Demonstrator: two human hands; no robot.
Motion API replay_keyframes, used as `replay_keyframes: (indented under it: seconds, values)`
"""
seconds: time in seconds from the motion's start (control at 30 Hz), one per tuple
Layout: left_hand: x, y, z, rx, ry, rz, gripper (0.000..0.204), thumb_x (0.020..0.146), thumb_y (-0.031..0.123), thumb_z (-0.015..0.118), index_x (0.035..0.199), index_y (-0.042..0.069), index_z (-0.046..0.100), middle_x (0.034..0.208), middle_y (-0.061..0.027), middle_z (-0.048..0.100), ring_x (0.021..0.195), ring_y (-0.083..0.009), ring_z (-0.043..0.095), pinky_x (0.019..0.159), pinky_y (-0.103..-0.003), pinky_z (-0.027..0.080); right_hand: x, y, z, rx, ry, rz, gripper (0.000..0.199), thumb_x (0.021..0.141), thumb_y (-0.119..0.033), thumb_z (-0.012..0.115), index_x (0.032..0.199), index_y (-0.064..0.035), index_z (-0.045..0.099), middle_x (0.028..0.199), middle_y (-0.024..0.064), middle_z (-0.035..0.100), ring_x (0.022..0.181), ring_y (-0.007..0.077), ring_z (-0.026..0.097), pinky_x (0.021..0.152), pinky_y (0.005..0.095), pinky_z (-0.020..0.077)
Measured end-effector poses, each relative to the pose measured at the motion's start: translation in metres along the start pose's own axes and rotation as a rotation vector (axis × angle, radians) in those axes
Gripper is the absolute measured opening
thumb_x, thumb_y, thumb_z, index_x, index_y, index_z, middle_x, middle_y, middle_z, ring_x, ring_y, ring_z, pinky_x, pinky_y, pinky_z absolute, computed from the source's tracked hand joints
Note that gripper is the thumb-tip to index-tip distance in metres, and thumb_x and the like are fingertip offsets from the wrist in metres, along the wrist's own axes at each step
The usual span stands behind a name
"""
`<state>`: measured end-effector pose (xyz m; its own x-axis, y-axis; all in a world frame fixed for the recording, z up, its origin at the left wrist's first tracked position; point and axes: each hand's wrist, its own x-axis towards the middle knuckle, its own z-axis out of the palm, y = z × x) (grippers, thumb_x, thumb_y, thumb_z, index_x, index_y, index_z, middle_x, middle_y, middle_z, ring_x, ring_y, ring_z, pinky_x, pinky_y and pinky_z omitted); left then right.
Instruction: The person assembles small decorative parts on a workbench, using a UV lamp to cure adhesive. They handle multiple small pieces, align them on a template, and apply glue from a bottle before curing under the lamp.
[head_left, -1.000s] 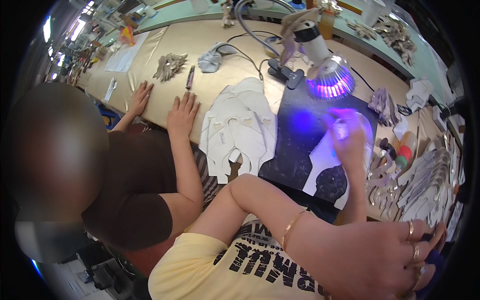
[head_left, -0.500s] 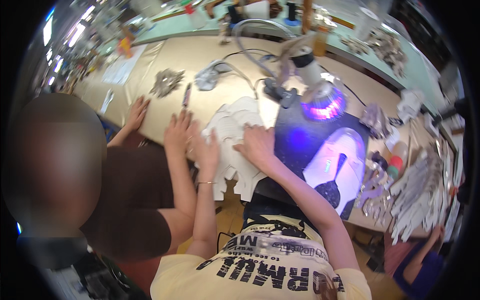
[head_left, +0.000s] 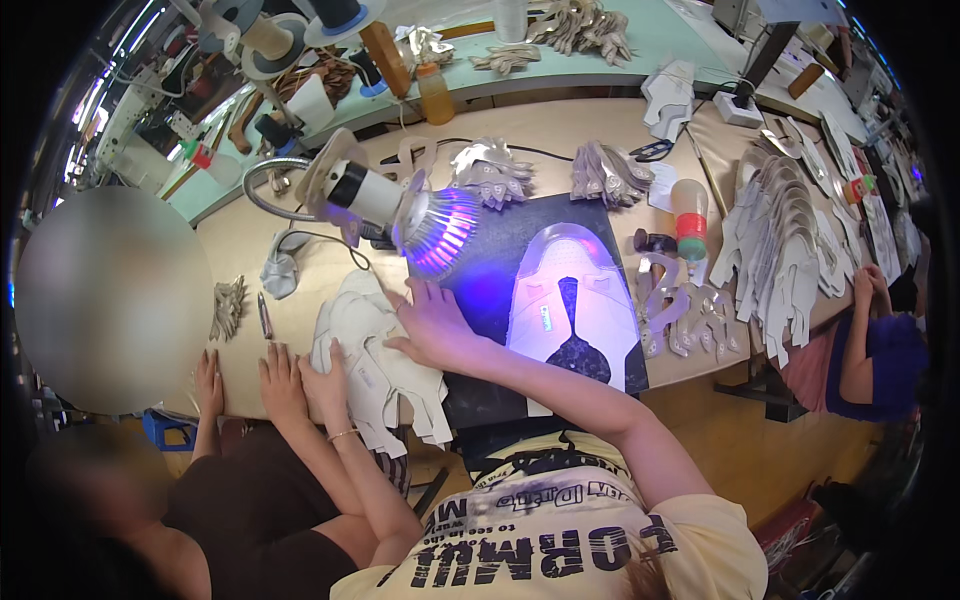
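White stacked pieces [head_left: 366, 345] partly behind right hand [head_left: 435, 325] (count unclear).

From here I see a shoe workshop: white uppers [head_left: 362, 312] stacked on a long bench [head_left: 555, 122], piles of cut parts [head_left: 775, 240], a lit lamp [head_left: 440, 232] by a black mat [head_left: 485, 398], thread cones [head_left: 268, 40] behind, and two other people, one in brown [head_left: 255, 515], another in blue [head_left: 885, 362].
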<state>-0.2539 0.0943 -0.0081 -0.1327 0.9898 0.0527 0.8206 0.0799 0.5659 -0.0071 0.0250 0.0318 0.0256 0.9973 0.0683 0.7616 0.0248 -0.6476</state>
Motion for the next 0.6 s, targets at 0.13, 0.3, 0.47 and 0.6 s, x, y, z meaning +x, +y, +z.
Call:
replay_keyframes:
  seconds: [0.13,0.3,0.47,0.6]
  values:
    - [-0.005,0.015,-0.007,-0.064,-0.053,0.030,0.061,0.090,0.042,0.064,0.129,-0.004,0.053,0.123,-0.0221,0.060,0.115,-0.0386,0.056,0.102,-0.042,0.042,0.015,0.013,-0.003,0.016,-0.024,0.052,0.084,0.074,-0.047,0.078,0.133,0.0057,0.050,0.124,0.0253,0.051,0.115,0.0364,0.046,0.090,0.0474,0.0413]
    - [-0.018,0.034,-0.030,-0.241,-0.138,0.027,0.062,0.086,0.040,0.071,0.128,-0.003,0.054,0.128,-0.0210,0.056,0.121,-0.0383,0.051,0.106,-0.043,0.038,0.027,-0.001,0.017,-0.036,-0.092,-0.084,0.092,0.074,-0.054,0.075,0.138,0.0057,0.046,0.116,0.0245,0.057,0.114,0.0371,0.048,0.092,0.0454,0.0427]
    - [-0.019,0.024,-0.028,-0.237,-0.184,0.008,0.069,0.084,0.043,0.072,0.130,-0.004,0.052,0.129,-0.0233,0.056,0.122,-0.0380,0.051,0.107,-0.043,0.037,0.030,0.007,-0.004,0.158,-0.283,-0.234,0.080,0.082,-0.053,0.069,0.135,0.0050,0.049,0.125,0.0250,0.054,0.121,0.0385,0.049,0.099,0.0464,0.0416]
    - [-0.012,0.006,-0.019,-0.231,-0.236,-0.021,0.074,0.082,0.046,0.073,0.132,-0.005,0.051,0.129,-0.0252,0.056,0.122,-0.0378,0.051,0.107,-0.042,0.037,0.016,0.068,-0.084,0.174,-0.592,-0.346,0.048,0.087,-0.044,0.068,0.119,-0.0075,0.065,0.106,0.0137,0.069,0.098,0.0281,0.066,0.088,0.0400,0.0505]
